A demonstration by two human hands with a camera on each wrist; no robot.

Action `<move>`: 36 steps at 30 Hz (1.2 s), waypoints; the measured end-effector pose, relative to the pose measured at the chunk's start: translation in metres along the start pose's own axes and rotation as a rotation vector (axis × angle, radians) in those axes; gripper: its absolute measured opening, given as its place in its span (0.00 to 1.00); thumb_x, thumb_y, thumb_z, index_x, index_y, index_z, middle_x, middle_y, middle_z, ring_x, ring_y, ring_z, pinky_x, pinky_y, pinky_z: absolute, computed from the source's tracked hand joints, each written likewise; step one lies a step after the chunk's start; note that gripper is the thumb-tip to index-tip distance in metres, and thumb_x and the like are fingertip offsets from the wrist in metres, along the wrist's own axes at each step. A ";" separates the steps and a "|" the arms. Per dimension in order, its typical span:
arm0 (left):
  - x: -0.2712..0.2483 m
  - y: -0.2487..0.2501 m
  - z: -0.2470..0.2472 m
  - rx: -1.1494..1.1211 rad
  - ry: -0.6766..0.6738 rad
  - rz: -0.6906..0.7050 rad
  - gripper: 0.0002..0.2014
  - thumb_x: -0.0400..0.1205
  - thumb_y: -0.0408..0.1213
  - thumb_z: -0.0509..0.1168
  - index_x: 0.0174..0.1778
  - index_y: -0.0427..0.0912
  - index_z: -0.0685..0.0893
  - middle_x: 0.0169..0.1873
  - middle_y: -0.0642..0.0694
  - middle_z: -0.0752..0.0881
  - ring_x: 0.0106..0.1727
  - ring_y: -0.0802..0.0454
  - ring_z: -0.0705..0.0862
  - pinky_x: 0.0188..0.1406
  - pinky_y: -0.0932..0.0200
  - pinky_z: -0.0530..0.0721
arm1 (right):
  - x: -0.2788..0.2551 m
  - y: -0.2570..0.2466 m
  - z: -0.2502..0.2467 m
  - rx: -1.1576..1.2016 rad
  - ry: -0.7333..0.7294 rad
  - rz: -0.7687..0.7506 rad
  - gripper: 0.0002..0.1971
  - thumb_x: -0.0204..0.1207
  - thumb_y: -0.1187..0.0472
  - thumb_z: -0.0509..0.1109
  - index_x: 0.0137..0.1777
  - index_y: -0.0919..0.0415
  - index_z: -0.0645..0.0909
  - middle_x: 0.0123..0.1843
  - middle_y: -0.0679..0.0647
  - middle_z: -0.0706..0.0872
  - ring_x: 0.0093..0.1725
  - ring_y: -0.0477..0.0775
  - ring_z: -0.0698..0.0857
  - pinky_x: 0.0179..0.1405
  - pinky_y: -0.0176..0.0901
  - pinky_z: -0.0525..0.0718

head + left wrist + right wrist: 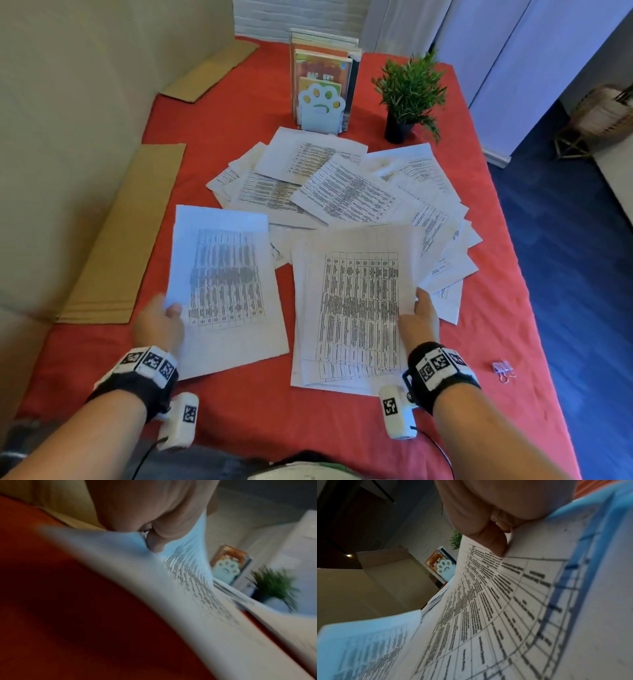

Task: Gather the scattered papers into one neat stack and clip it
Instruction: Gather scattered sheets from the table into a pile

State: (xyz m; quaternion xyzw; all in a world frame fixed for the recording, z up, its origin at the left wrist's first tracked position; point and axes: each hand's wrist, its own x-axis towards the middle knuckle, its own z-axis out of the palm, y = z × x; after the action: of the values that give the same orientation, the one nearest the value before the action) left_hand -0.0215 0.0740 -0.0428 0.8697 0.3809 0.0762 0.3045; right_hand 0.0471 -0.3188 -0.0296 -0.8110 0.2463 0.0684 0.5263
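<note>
Many printed sheets (342,185) lie scattered over the red table (239,411). My left hand (161,322) pinches the left edge of a small bundle of sheets (226,291), thumb on top (154,543), with the paper (188,595) lifted off the cloth. My right hand (419,320) pinches the right edge of a second, thicker bundle (356,315), its thumb (496,543) pressed on the printed table of the top sheet (496,608). The two bundles sit side by side, a gap apart. A small binder clip (503,370) lies on the cloth to the right of my right wrist.
A paw-shaped bookend with books (322,106) and a potted plant (409,92) stand at the back of the table. Flat cardboard pieces (130,240) lie along the left edge. The table's right edge drops to a blue floor (575,274).
</note>
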 end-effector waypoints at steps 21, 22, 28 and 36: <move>-0.084 0.106 0.065 0.035 -0.596 -0.083 0.30 0.86 0.38 0.51 0.83 0.37 0.48 0.81 0.34 0.56 0.79 0.30 0.59 0.79 0.44 0.60 | -0.038 -0.004 0.037 -0.208 -0.307 0.002 0.21 0.81 0.69 0.54 0.73 0.61 0.70 0.57 0.58 0.77 0.46 0.52 0.76 0.41 0.36 0.74; -0.085 0.108 0.066 0.015 -0.601 -0.076 0.30 0.86 0.37 0.52 0.82 0.35 0.49 0.80 0.32 0.57 0.78 0.31 0.62 0.78 0.45 0.62 | -0.042 -0.004 0.036 -0.186 -0.307 0.015 0.22 0.79 0.70 0.55 0.74 0.60 0.69 0.59 0.59 0.79 0.50 0.55 0.79 0.45 0.38 0.75; -0.081 0.098 0.047 -0.213 -0.616 0.002 0.25 0.79 0.24 0.62 0.73 0.38 0.66 0.59 0.39 0.82 0.54 0.43 0.81 0.54 0.54 0.80 | -0.057 -0.001 0.023 -0.131 -0.348 -0.022 0.22 0.72 0.77 0.54 0.60 0.55 0.74 0.44 0.59 0.80 0.42 0.57 0.79 0.37 0.46 0.74; -0.077 0.140 0.003 -0.497 -0.418 0.287 0.19 0.82 0.28 0.60 0.68 0.41 0.67 0.58 0.49 0.81 0.58 0.47 0.80 0.53 0.58 0.75 | -0.058 -0.073 0.000 0.310 -0.188 -0.268 0.22 0.68 0.74 0.61 0.53 0.48 0.81 0.51 0.60 0.90 0.52 0.58 0.88 0.54 0.56 0.85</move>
State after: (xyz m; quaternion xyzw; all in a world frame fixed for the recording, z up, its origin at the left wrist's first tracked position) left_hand 0.0121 -0.0559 0.0448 0.8107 0.1539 0.0289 0.5642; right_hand 0.0311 -0.2762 0.0515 -0.7359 0.0938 0.0343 0.6697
